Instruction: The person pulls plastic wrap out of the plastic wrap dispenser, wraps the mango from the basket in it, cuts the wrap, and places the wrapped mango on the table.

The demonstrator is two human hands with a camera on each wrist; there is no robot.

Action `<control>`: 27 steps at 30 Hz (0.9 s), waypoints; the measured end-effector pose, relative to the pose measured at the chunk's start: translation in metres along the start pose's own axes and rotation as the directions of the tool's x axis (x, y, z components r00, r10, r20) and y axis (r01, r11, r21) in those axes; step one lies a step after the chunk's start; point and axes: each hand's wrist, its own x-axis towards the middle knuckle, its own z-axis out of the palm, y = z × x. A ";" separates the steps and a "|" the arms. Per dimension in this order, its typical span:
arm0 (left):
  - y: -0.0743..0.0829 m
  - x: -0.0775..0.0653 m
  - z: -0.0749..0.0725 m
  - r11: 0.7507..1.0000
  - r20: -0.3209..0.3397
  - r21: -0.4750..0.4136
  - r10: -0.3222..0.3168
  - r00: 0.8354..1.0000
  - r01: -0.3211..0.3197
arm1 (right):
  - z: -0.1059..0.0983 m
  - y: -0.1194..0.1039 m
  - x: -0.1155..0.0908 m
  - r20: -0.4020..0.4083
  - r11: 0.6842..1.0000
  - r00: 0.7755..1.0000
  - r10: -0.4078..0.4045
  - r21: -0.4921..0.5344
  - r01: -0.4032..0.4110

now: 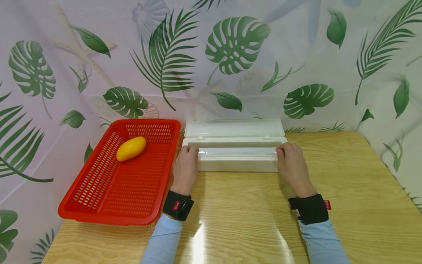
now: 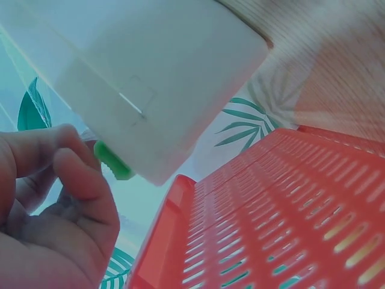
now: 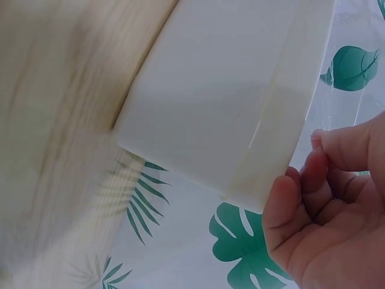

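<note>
A long white plastic wrap dispenser box (image 1: 237,167) sits on the table with its hinged lid (image 1: 234,128) raised at the back. Inside it, glossy clear plastic wrap (image 1: 237,152) spans the width. My left hand (image 1: 186,167) is at the box's left front corner, fingers curled and pinching the wrap's edge. A green piece (image 2: 114,161) shows beside those fingertips in the left wrist view. At the right front corner, my right hand (image 1: 293,165) pinches the other end of the wrap between thumb and fingers; a sheer film shows by these fingertips in the right wrist view.
A red perforated basket (image 1: 132,205) stands left of the box, close to my left forearm. In it lies a yellow mango-shaped fruit (image 1: 131,149). The wooden table (image 1: 244,212) meets a leaf-patterned cloth (image 1: 237,84) behind the box.
</note>
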 end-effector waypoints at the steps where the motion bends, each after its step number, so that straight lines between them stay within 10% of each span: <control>1: 0.000 0.000 0.000 1.000 -0.008 0.000 0.005 1.000 -0.005 | 0.000 0.000 0.000 -0.001 1.000 1.000 0.002 0.001 -0.002; 27: -0.001 -0.001 0.001 0.997 0.006 -0.065 0.044 0.999 -0.043 | -0.003 -0.001 -0.002 -0.001 0.993 0.996 0.085 0.082 -0.084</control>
